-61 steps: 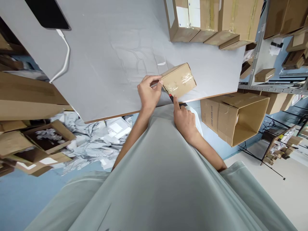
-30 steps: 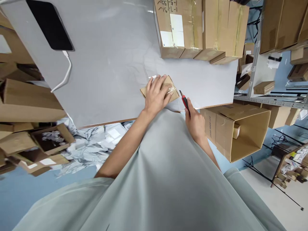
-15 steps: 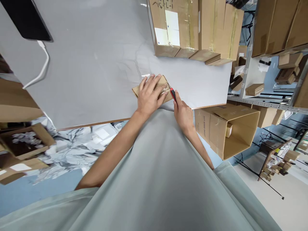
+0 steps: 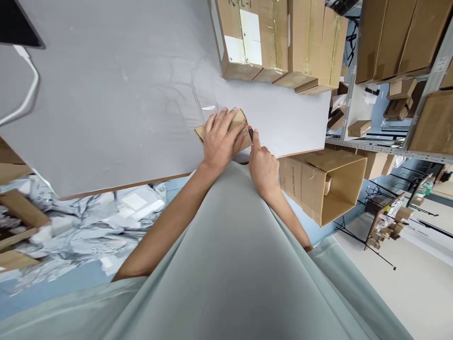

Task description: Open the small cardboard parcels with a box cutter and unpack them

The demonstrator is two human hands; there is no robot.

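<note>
A small flat cardboard box [image 4: 238, 118] with clear tape lies near the front edge of the table [image 4: 134, 118]. My left hand [image 4: 220, 137] rests on top of it, fingers stretched out and spread, pressing it against the surface and covering much of it. Gripped in my right hand [image 4: 264, 165] is a red and black utility knife [image 4: 251, 132], the index finger extended along its handle. The knife's front end is at the right edge of the box; its blade is too small to make out clearly.
Taped cartons [image 4: 272, 42] stand along the table's far side. A phone [image 4: 17, 26] with a white cable [image 4: 31, 89] is at the far left. A large open carton [image 4: 306, 184] stands at the right, beside shelving [image 4: 371, 144]. Crumpled packaging [image 4: 102, 231] covers the floor at left.
My right hand and the knife have shifted slightly left and away from me along the box's edge. My left hand stays on the box. The camera view has turned to the right.
</note>
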